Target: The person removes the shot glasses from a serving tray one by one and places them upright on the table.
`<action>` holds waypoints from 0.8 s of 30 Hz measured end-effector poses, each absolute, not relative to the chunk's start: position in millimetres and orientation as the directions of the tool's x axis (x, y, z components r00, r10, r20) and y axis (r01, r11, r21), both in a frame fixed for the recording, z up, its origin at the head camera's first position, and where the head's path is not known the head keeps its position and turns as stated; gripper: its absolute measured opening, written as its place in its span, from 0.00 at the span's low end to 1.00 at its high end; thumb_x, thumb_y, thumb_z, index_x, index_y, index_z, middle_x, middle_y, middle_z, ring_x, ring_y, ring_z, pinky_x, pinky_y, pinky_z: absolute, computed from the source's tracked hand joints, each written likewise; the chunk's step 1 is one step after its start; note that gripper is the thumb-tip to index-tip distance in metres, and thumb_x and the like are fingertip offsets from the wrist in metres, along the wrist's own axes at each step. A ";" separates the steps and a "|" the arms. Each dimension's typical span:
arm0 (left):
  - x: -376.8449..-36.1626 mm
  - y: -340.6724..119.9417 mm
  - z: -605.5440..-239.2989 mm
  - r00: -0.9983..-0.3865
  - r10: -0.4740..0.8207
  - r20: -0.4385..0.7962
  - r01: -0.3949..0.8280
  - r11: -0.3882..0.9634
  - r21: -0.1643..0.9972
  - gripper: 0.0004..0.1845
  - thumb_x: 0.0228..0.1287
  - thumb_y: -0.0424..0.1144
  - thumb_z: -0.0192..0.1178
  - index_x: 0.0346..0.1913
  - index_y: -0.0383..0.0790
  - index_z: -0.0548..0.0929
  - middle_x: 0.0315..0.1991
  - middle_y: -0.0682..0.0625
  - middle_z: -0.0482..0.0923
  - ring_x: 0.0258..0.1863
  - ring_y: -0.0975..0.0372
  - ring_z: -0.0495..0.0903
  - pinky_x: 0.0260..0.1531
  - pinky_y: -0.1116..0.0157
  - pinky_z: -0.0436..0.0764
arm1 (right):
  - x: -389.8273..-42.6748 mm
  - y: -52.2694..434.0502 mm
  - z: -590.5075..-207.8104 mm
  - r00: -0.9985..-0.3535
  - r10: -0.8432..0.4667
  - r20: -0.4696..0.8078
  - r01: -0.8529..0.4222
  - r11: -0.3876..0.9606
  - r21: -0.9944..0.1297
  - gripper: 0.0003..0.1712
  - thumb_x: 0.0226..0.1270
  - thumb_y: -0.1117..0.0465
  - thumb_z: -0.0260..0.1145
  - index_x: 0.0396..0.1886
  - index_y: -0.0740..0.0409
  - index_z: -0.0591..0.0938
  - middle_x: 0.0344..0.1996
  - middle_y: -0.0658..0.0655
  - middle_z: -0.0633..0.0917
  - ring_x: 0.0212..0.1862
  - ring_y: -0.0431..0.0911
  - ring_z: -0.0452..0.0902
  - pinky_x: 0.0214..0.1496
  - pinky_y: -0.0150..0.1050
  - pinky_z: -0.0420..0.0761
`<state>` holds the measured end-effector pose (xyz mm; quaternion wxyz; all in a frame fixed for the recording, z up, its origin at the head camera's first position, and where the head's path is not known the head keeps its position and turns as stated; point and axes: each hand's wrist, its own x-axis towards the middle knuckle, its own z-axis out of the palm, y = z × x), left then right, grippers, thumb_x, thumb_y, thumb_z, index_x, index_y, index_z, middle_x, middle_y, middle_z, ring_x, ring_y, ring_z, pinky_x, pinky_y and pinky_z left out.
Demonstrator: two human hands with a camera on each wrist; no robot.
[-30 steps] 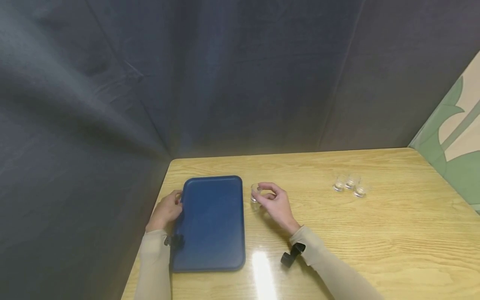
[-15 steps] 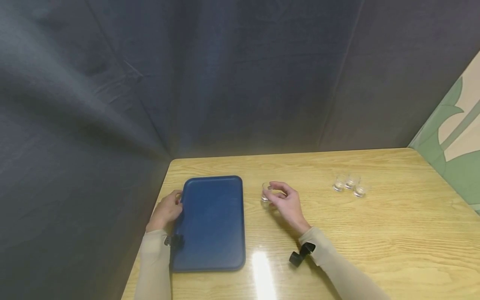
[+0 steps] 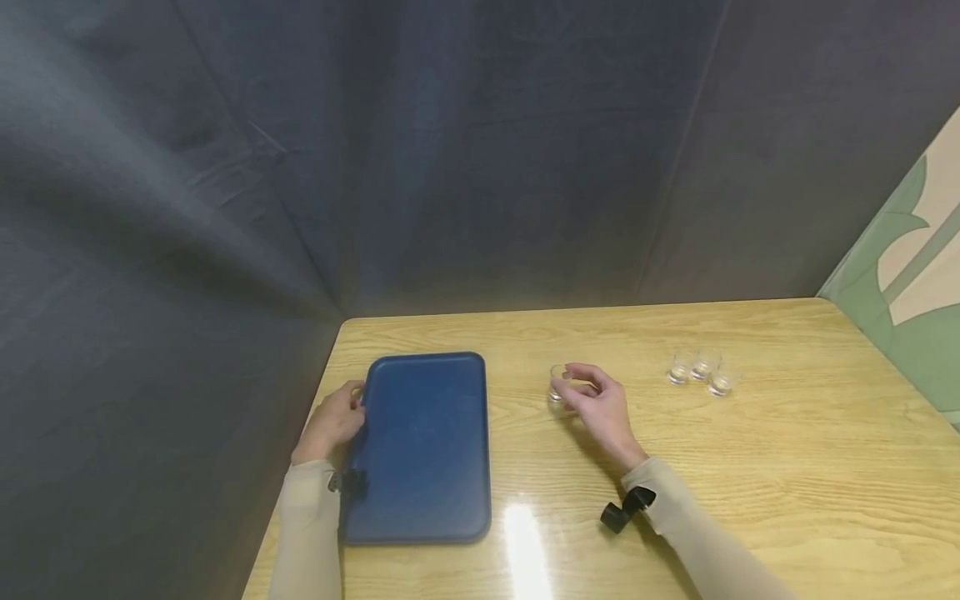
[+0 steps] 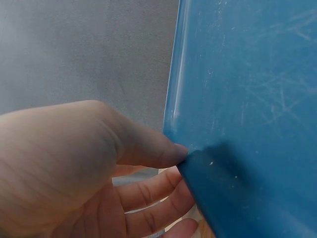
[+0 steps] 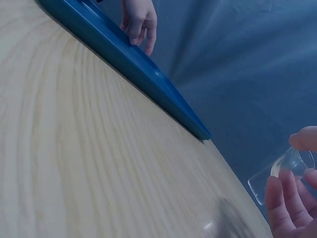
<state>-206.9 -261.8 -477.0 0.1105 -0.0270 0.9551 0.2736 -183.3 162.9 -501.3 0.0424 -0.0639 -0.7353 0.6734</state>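
Head view, items listed from left to right.

Left hand (image 3: pixel 335 421): rests at the left long edge of the blue tray (image 3: pixel 427 442), forearm lying along the table's near left side, sleeve to the wrist. In the left wrist view the thumb (image 4: pixel 148 148) lies on top of the tray's rim and the fingers (image 4: pixel 153 191) curl beneath it, so the hand grips the tray edge.

Blue tray: flat on the wooden table (image 3: pixel 750 467), long side running away from the person, set near the table's left edge against the dark fabric backdrop (image 3: pixel 450 167).

Right hand (image 3: pixel 596 404): held to the right of the tray, well apart from it, forearm angled in from the lower right. Fingers and thumb are curled around a small clear glass (image 3: pixel 557 383), pinching it near the rim. In the right wrist view the small clear glass (image 5: pixel 280 173) is tilted between fingertips (image 5: pixel 285 196) and thumb, and clear of the table.

Three small glasses (image 3: pixel 699 371): standing in a tight cluster on the table, further right, well apart from the right hand.

Green patterned wall (image 3: pixel 911 300): at the far right.
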 end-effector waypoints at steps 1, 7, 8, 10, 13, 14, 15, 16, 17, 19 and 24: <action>-206.7 -261.9 -477.4 -0.973 0.008 -0.229 -0.115 0.847 0.519 0.29 0.79 0.36 0.50 0.79 0.32 0.65 0.62 0.31 0.80 0.50 0.48 0.82 0.54 0.43 0.83 | -183.1 165.3 -501.2 -0.987 0.158 -0.030 0.044 0.086 -0.995 0.28 0.70 0.56 0.77 0.64 0.63 0.82 0.49 0.51 0.88 0.36 0.40 0.89 0.39 0.34 0.88; -205.9 -261.8 -477.5 -0.972 0.000 -0.234 -0.128 0.837 0.532 0.29 0.79 0.36 0.49 0.79 0.33 0.65 0.61 0.31 0.80 0.49 0.48 0.82 0.53 0.43 0.83 | -181.3 177.9 -501.8 -0.985 0.171 -0.039 0.051 0.065 -0.997 0.27 0.71 0.57 0.76 0.65 0.63 0.81 0.45 0.40 0.86 0.35 0.39 0.89 0.39 0.33 0.89; -206.2 -261.9 -477.5 -0.972 -0.001 -0.233 -0.128 0.837 0.533 0.29 0.79 0.36 0.49 0.79 0.33 0.65 0.61 0.32 0.81 0.48 0.48 0.82 0.52 0.44 0.83 | -180.7 179.8 -502.2 -0.985 0.169 -0.040 0.051 0.063 -0.997 0.27 0.71 0.57 0.75 0.65 0.63 0.81 0.45 0.40 0.86 0.35 0.38 0.89 0.40 0.33 0.89; -206.5 -261.8 -478.1 -0.973 0.000 -0.232 -0.127 0.838 0.531 0.29 0.79 0.36 0.49 0.79 0.33 0.66 0.60 0.32 0.81 0.48 0.49 0.82 0.52 0.45 0.83 | -179.4 183.3 -502.8 -0.984 0.174 -0.043 0.054 0.058 -0.997 0.27 0.71 0.58 0.75 0.65 0.64 0.81 0.45 0.40 0.86 0.36 0.38 0.89 0.41 0.33 0.89; -207.1 -261.6 -479.1 -0.972 -0.002 -0.237 -0.130 0.838 0.529 0.29 0.79 0.36 0.49 0.79 0.34 0.65 0.61 0.32 0.80 0.49 0.48 0.82 0.53 0.45 0.83 | -177.2 188.6 -502.7 -0.983 0.180 -0.044 0.055 0.057 -0.997 0.28 0.71 0.58 0.75 0.65 0.65 0.80 0.43 0.39 0.86 0.36 0.37 0.89 0.42 0.33 0.89; -207.2 -261.3 -479.2 -0.971 -0.004 -0.239 -0.134 0.838 0.529 0.29 0.80 0.36 0.49 0.80 0.34 0.65 0.61 0.32 0.80 0.50 0.48 0.82 0.53 0.44 0.82 | -176.4 190.6 -502.4 -0.982 0.183 -0.045 0.057 0.060 -0.997 0.29 0.71 0.57 0.76 0.65 0.66 0.80 0.43 0.38 0.86 0.36 0.37 0.89 0.42 0.33 0.89; -207.1 -261.0 -479.4 -0.970 -0.006 -0.241 -0.137 0.837 0.529 0.29 0.80 0.37 0.49 0.80 0.34 0.65 0.62 0.32 0.80 0.50 0.48 0.82 0.54 0.44 0.82 | -175.8 192.6 -502.3 -0.981 0.187 -0.045 0.057 0.061 -0.996 0.29 0.71 0.57 0.76 0.65 0.66 0.80 0.42 0.38 0.86 0.36 0.38 0.88 0.42 0.33 0.89; -207.2 -261.2 -479.5 -0.970 -0.010 -0.244 -0.142 0.837 0.529 0.29 0.80 0.37 0.49 0.80 0.34 0.65 0.62 0.32 0.80 0.51 0.47 0.82 0.54 0.44 0.83 | -175.5 194.5 -502.2 -0.980 0.193 -0.045 0.058 0.064 -0.996 0.29 0.71 0.56 0.76 0.65 0.66 0.80 0.42 0.37 0.86 0.35 0.38 0.88 0.42 0.33 0.89; -207.1 -261.3 -479.4 -0.969 -0.012 -0.245 -0.143 0.837 0.528 0.29 0.80 0.37 0.49 0.80 0.34 0.65 0.61 0.32 0.80 0.50 0.47 0.82 0.53 0.44 0.83 | -175.1 196.3 -502.0 -0.980 0.195 -0.045 0.059 0.064 -0.996 0.29 0.71 0.56 0.76 0.65 0.66 0.80 0.42 0.37 0.86 0.35 0.38 0.88 0.42 0.33 0.89; -207.1 -261.7 -479.8 -0.969 -0.015 -0.245 -0.145 0.838 0.526 0.29 0.80 0.36 0.49 0.79 0.35 0.66 0.60 0.33 0.81 0.49 0.48 0.82 0.52 0.45 0.83 | -174.8 200.3 -501.3 -0.979 0.200 -0.042 0.056 0.064 -0.996 0.30 0.71 0.55 0.76 0.66 0.65 0.79 0.42 0.37 0.86 0.36 0.37 0.89 0.43 0.33 0.89; -208.1 -262.3 -479.6 -0.971 -0.005 -0.238 -0.132 0.842 0.523 0.29 0.79 0.36 0.50 0.79 0.34 0.66 0.56 0.35 0.82 0.45 0.50 0.82 0.46 0.49 0.83 | -175.1 210.3 -500.2 -0.975 0.220 -0.044 0.056 0.049 -0.997 0.31 0.70 0.56 0.77 0.66 0.65 0.79 0.44 0.36 0.86 0.39 0.32 0.88 0.45 0.31 0.89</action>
